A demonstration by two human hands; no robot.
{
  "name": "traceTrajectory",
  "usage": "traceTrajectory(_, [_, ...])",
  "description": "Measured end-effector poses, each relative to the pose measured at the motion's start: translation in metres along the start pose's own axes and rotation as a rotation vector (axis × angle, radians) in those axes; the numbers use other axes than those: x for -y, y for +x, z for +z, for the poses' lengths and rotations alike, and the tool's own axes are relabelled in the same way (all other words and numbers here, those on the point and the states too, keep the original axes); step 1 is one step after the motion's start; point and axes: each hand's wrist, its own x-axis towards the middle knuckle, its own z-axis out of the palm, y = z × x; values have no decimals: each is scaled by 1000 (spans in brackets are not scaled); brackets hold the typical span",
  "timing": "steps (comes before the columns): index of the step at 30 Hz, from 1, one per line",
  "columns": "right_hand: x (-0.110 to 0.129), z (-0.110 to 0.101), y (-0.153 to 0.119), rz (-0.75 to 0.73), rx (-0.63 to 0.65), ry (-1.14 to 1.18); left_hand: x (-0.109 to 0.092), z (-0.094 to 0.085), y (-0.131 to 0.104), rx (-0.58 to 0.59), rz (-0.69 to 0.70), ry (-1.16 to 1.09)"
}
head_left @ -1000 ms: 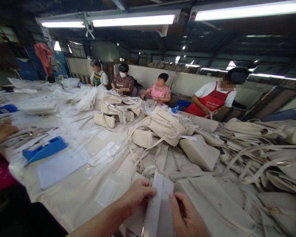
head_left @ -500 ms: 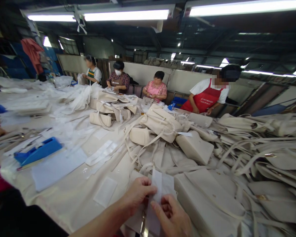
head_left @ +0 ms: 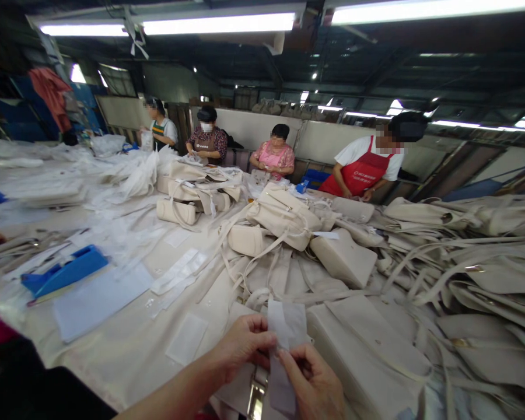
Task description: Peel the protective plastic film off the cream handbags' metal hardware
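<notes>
In front of me, a thin white paper strip (head_left: 283, 382) stands between my hands over a beige handbag (head_left: 234, 385). My left hand (head_left: 245, 345) pinches the strip's left edge between thumb and fingers. From the other side, my right hand (head_left: 311, 376) grips the same strip with thumb and curled fingers. The two thumbs are almost touching. Below them a shiny gold metal clasp (head_left: 257, 396) shows on the bag, partly covered by the hands. A larger beige bag (head_left: 367, 350) lies directly to the right.
Beige bags (head_left: 284, 213) are heaped ahead and to the right. A blue tape dispenser (head_left: 65, 271) and white sheets (head_left: 100, 300) lie at left, with small paper pieces (head_left: 187, 337) nearer. Several co-workers stand across the table, one in a red apron (head_left: 359, 172).
My right hand has shifted slightly up and towards my left, bringing the thumbs closer together on the paper strip. More of the gold clasp shows. The view has turned slightly.
</notes>
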Motion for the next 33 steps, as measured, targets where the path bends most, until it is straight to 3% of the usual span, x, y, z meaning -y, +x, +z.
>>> traceTrajectory(5, [-8,1,1,66,44,170,2,-7,-2,37,-115,136])
traceTrajectory(8, [-12,4,1,150,97,324,2,-6,-1,22,-111,180])
traceTrajectory(10, [-13,5,0,163,56,341,3,-5,0,22,-104,181])
traceTrajectory(12, [-13,4,-1,65,-59,195,3,-4,0,24,-113,173])
traceTrajectory(15, [-11,1,-4,-253,-210,-181,5,-4,0,16,-114,160])
traceTrajectory(18, [-11,-2,-6,-396,-203,-383,6,-5,1,27,-96,151])
traceTrajectory(25, [-7,0,-7,-41,39,-221,8,-3,0,2,-55,170])
traceTrajectory(30, [-6,3,-9,-81,-22,-343,3,0,-2,154,-18,94])
traceTrajectory(33, [-5,6,-11,-54,-78,-315,-1,6,1,126,10,49])
